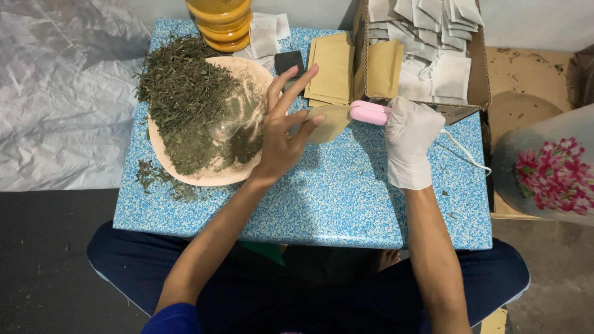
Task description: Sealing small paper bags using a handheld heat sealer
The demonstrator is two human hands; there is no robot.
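Where the blue speckled table point(322, 204) begins at left, I see a beige round plate point(213, 179) heaped with dried green leaves point(185, 99). Next, my bare left hand point(281, 139) pinches a tan paper pouch point(331, 120), other fingers spread. At right, my white-gloved right hand point(409, 139) is clenched around a pink handheld sealer point(369, 113) touching the pouch edge.

A yellow jar point(221, 23) is standing at the far edge of the blue speckled desk point(334, 198). Loose white sachets point(266, 36) and a small black block point(289, 62) are lying just beside it. Off the right edge, a flowered container point(547, 170) is sitting. A grey sheet point(62, 93) is lying past the left edge.
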